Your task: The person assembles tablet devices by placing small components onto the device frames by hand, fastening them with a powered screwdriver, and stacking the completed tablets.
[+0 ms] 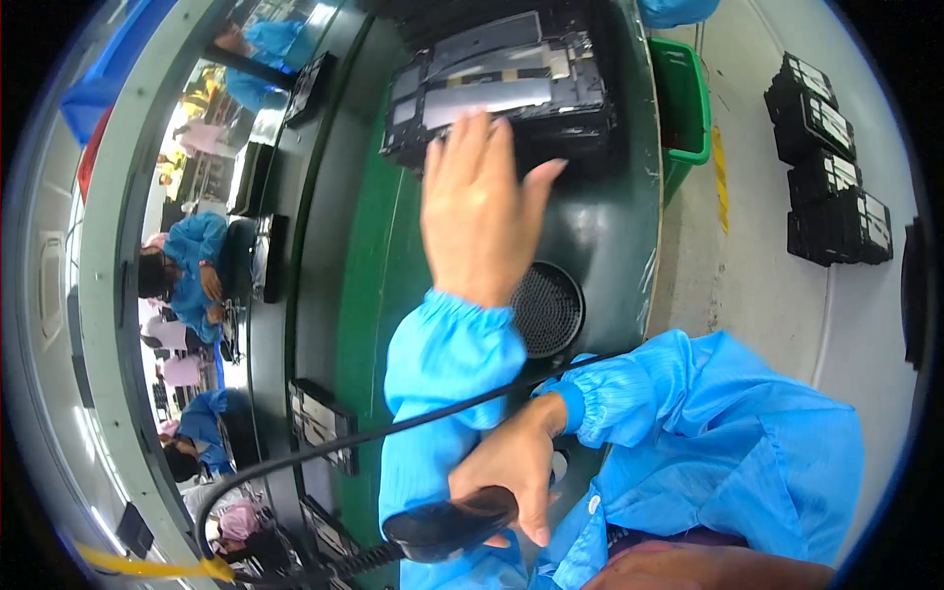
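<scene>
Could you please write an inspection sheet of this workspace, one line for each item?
Surface: dark green bench, with a round black mesh disc set in it.
Job's things: black tray of flat parts at the far side; black handheld device.
Clutter: more black trays on the conveyor at the left.
Grippers: left hand open, raised in front of the tray; right hand gripping the device.
Cables: black cable running from the device to the left.
Surroundings: green bin, stacked black trays on the floor, other workers in blue coats.
</scene>
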Demonstrator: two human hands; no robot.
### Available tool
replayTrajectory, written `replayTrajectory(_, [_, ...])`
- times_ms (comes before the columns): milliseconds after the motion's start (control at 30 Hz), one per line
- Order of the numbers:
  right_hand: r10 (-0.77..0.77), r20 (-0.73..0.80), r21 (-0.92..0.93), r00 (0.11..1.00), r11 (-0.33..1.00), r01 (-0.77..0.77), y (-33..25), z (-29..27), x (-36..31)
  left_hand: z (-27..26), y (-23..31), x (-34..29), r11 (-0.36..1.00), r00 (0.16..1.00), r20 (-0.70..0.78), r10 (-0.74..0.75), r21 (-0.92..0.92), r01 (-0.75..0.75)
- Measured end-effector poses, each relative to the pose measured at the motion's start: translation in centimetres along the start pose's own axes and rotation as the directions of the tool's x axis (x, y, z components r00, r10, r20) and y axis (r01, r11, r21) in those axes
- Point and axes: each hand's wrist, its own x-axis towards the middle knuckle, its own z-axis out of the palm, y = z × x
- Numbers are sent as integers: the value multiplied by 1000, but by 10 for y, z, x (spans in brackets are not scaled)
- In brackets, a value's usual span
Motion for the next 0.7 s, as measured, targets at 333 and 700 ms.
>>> replayTrajectory(333, [-69,177,85,982,995,55,-5,-10,-18,48,13,51,969,971,176,-160,-160,188])
replayTrajectory(700, [13,85,57,996,998,-17,-8,-13,-12,16,-6,32,990,961,263,-91,131,58])
